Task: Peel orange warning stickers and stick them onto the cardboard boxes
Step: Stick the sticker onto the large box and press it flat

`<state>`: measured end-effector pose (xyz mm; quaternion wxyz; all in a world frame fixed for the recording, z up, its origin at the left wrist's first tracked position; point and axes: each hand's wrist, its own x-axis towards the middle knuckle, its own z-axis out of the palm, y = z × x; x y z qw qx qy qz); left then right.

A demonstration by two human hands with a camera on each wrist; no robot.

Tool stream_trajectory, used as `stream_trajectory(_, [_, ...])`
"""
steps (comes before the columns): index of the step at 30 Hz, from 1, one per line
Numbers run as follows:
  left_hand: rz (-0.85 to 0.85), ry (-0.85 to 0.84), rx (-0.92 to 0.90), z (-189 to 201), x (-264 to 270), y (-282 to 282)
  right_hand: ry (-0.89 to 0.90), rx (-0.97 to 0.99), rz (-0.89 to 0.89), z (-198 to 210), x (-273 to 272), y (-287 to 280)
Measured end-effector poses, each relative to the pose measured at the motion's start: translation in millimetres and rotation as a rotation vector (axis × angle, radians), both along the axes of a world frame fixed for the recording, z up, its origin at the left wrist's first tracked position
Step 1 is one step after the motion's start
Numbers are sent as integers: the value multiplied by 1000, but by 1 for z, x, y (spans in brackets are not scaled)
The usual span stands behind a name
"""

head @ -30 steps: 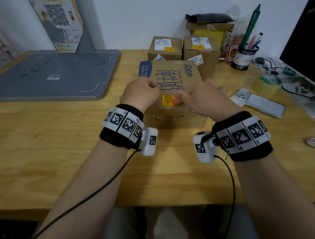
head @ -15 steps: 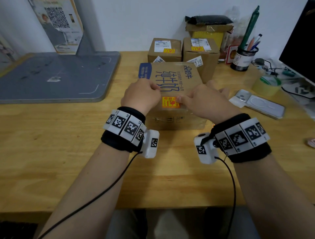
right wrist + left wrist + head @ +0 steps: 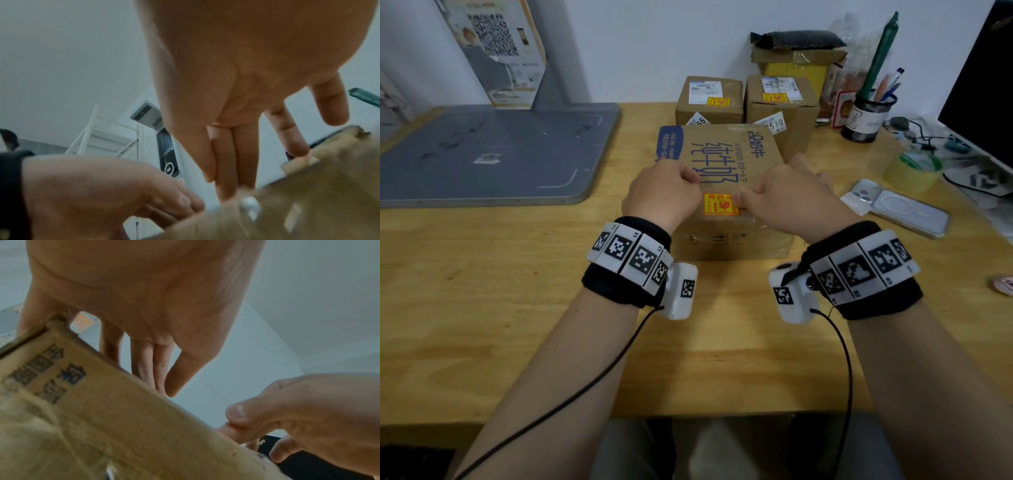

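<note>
A large cardboard milk box stands at the middle of the desk. An orange warning sticker lies flat on its top near the front edge. My left hand rests its fingertips on the box top just left of the sticker. My right hand presses on the sticker's right edge with thumb and fingertip, the other fingers straight on the box. Both wrist views show straight fingers meeting the cardboard. Behind stand two small boxes, each bearing an orange sticker.
A grey mat covers the desk's left rear. On the right lie a phone case, a tape roll, a pen cup and a monitor. Bare wood runs along the front.
My right thumb has slid rightward across the sticker, uncovering most of it. The left hand has stayed on the box.
</note>
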<state>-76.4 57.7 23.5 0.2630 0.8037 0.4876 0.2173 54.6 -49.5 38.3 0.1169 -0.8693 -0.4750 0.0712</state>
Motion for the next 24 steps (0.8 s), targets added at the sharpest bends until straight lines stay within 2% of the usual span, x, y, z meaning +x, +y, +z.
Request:
stream_trajectory(8, [-25,-38,-64,0,-3,9,-6,-14,-23,-3,-3,2])
stream_trajectory(13, [-37,-73,-47,-7,-5,10,-4,3,58,-3,-3,0])
stream_trajectory(17, [-53,-104,-53,-11,-5,10,71,30,122,-15,-14,10])
stream_trajectory(19, [-63,-114,-58,-12,-7,9,36,23,154,-15,-19,14])
stream_trajectory(22, [-86,-134,-85,-12,-9,9,29,30,152,-15,-18,14])
stream_trajectory(24, [-107,-145,-95,-11,-12,8,97,76,149,-17,-15,10])
